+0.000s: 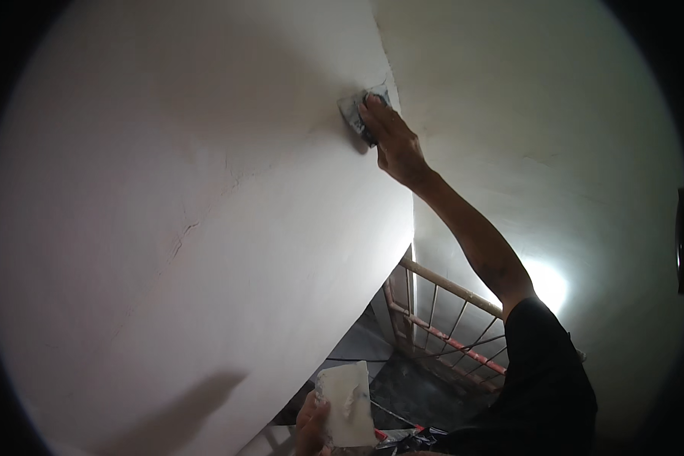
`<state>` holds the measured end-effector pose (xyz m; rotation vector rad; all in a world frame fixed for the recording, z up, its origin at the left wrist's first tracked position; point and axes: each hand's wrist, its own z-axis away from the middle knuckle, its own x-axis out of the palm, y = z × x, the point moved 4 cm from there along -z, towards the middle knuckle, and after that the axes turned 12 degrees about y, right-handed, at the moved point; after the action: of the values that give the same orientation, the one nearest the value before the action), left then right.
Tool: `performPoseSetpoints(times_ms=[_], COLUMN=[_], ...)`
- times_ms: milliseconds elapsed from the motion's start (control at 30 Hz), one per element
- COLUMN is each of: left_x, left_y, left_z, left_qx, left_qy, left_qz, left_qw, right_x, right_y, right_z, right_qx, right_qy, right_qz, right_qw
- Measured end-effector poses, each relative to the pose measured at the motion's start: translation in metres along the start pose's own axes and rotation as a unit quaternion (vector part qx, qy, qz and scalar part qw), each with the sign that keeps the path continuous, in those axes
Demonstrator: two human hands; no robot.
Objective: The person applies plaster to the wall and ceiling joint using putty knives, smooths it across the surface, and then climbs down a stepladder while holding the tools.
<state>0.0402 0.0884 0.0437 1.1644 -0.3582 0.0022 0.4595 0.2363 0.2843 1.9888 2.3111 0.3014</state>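
My right hand [395, 148] is stretched up along the wall, its fingers closed round a putty knife [351, 112]. The wide, smeared blade lies against the pale wall surface [228, 91], close to the corner where two surfaces meet. Low in the picture, my left hand [311, 425] grips the side of a flat, pale rectangular board [346, 380]. A lump of whitish putty [351, 405] sits on the board's face. Part of my left hand is hidden behind the board.
Fine cracks [182, 237] run slantwise across the left surface. Below the corner stands a metal railing [452, 289] with thin bars, partly red. A bright light glares on the right-hand wall [547, 285]. A dark oval object [682, 242] is at the far right. Dark floor [410, 387] shows below.
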Motion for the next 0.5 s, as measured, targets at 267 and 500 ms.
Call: performPoseSetpoints(times_ms=[267, 500], left_x=[0.027, 0.024], left_y=[0.008, 0.002], left_z=[0.028, 0.039], left_qx=[-0.005, 0.027], left_qy=[0.016, 0.032], left_qz=[0.003, 0.016], left_qw=[1.0, 0.999], right_x=[-0.043, -0.081], right_y=[-0.017, -0.018], right_z=[0.032, -0.013], right_qx=[0.026, 0.074], right_qy=[-0.109, -0.06], right_qz=[-0.019, -0.089], right_qw=[0.994, 0.991])
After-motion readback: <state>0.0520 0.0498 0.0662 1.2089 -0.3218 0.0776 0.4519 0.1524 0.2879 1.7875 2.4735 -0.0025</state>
